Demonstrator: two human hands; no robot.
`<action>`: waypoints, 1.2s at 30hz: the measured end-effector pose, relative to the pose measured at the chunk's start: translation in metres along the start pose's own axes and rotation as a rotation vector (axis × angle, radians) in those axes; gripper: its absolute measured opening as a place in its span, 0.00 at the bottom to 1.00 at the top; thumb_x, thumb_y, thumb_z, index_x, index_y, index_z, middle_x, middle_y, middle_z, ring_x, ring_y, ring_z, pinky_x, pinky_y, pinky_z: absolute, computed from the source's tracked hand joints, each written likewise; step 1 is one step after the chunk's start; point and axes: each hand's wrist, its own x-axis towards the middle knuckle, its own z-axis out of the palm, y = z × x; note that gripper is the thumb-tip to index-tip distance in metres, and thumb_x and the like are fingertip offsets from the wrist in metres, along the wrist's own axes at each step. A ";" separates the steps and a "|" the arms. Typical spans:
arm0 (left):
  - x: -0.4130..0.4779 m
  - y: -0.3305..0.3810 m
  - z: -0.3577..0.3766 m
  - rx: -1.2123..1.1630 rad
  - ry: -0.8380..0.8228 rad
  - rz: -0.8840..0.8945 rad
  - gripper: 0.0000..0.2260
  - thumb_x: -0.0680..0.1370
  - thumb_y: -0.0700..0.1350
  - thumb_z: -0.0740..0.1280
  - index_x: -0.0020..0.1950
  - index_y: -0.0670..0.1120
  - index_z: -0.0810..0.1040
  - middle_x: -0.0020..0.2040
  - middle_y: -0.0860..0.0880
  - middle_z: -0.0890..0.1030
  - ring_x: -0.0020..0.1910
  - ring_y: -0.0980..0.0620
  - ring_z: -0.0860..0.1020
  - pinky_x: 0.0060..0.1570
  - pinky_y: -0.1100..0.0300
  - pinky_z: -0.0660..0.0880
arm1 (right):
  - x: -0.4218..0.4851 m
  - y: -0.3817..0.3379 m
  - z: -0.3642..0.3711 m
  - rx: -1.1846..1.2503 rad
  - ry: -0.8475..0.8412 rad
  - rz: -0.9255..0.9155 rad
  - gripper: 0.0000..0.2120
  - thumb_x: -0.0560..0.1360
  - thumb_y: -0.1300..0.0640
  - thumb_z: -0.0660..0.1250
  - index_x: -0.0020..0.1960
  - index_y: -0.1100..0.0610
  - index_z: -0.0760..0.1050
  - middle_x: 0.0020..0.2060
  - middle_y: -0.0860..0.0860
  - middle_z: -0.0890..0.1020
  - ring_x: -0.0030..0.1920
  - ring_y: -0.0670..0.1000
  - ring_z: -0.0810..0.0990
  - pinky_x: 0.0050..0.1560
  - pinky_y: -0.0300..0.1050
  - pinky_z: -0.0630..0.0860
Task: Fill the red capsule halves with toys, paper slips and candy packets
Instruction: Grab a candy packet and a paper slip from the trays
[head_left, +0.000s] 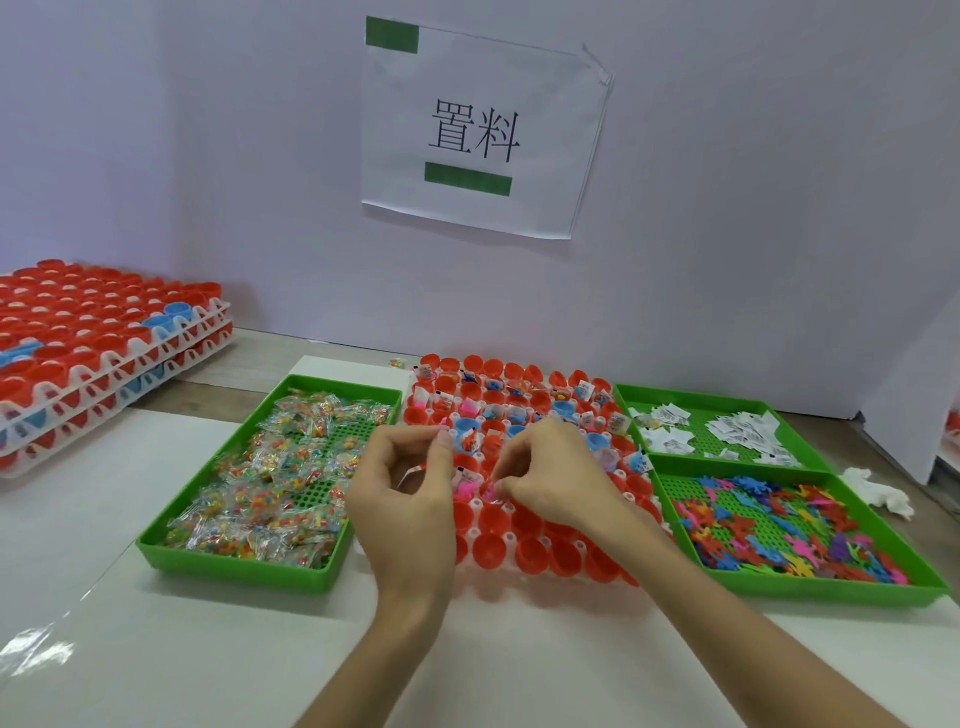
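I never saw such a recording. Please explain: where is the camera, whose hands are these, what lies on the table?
No machine here: a person works with bare hands, filmed by one camera worn on the head, looking down. In the middle stands a rack of red capsule halves, some already filled. Left of it, a green tray holds candy packets; on the right, a far tray holds paper slips, a near tray colourful toys. More racks are stacked far left. The left hand holds a clear packet; the right hand pinches a small item over the rack, too small to name.
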 end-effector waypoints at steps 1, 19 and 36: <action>0.000 0.000 0.000 -0.002 0.001 -0.002 0.08 0.77 0.37 0.71 0.42 0.49 0.80 0.38 0.51 0.82 0.38 0.53 0.81 0.38 0.62 0.79 | 0.002 -0.001 0.001 -0.026 -0.010 0.000 0.04 0.72 0.61 0.76 0.45 0.53 0.86 0.37 0.45 0.85 0.36 0.39 0.82 0.39 0.30 0.77; 0.009 -0.001 -0.004 0.027 0.064 -0.005 0.10 0.77 0.38 0.72 0.42 0.52 0.79 0.38 0.52 0.82 0.39 0.54 0.80 0.39 0.66 0.78 | 0.009 0.001 -0.009 -0.035 -0.176 -0.104 0.06 0.73 0.54 0.76 0.49 0.53 0.85 0.41 0.45 0.84 0.42 0.42 0.82 0.47 0.42 0.82; 0.084 -0.021 -0.064 1.062 -0.265 -0.091 0.09 0.78 0.44 0.71 0.57 0.53 0.82 0.52 0.48 0.82 0.34 0.50 0.77 0.35 0.60 0.71 | 0.018 0.144 -0.081 -0.008 0.377 0.295 0.08 0.79 0.58 0.67 0.51 0.55 0.85 0.46 0.50 0.86 0.37 0.38 0.75 0.34 0.33 0.67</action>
